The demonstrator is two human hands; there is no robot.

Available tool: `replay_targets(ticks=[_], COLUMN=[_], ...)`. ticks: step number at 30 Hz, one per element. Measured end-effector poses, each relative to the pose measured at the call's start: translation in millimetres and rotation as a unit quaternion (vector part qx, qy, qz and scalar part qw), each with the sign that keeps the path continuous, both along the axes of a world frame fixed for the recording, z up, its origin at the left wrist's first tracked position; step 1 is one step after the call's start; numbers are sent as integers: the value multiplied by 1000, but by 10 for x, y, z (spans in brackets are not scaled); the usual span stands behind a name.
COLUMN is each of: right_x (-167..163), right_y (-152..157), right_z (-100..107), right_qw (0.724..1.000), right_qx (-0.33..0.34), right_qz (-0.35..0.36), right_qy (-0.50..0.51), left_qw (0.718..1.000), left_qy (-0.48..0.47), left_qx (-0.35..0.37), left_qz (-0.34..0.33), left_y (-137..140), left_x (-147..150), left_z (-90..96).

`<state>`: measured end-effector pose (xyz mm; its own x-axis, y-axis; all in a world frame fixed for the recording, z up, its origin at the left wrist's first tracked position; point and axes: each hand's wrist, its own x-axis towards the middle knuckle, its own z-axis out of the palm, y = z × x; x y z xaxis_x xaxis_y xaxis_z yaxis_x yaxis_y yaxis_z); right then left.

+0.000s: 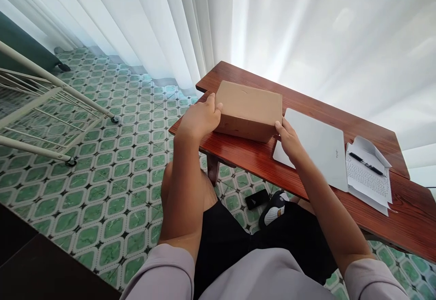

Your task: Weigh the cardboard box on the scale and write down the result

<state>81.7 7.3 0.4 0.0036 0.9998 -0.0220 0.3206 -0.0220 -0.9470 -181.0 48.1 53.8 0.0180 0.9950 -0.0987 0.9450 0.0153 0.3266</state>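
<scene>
A brown cardboard box (250, 104) rests on the left part of the red-brown wooden table (235, 144), its top facing up. My left hand (203, 114) is closed against the box's left end, thumb and fingers near the upper edge. At the opposite end, my right hand (288, 135) grips the right front corner, with fingertips on the side. Between both hands the box stays level; whether its underside fully touches the table is hard to make out. Under my right hand and forearm lies the left edge of a closed silver laptop (316, 145).
Right of the laptop are written paper sheets (369, 184) with a black pen (366, 163) on them. White curtains (272, 27) hang behind the table. A white wheeled rack (51, 109) stands at left on green tiles. Below the table lie a dark flat object (257, 199) and a slipper (274, 209).
</scene>
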Motion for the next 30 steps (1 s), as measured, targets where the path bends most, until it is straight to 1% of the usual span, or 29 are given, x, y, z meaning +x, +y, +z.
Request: replay_targets(ticks=[7,13,17,22,30], right_x=[-14,-42,-47,-66,-89], right_y=[1,-3,-2,-16,-92], right_z=[31,20,6,36,120], right_qw=[1000,1000,1000,1000,999], right_qx=[-3,16,9,9,2], right_qz=[-12,-17,-23,-24,-16], right_qy=[0,-4,-2,2,30], left_qw=[1000,999,999,998,996], left_qy=[17,31,40,47,62], left_qx=[10,19,20,34,58], left_qz=[-7,-9,-9,-9,-16], left_y=[-6,-9,-9,-24,-141], left_x=[37,44,33,20,-13], left_z=[17,17,11,18,150])
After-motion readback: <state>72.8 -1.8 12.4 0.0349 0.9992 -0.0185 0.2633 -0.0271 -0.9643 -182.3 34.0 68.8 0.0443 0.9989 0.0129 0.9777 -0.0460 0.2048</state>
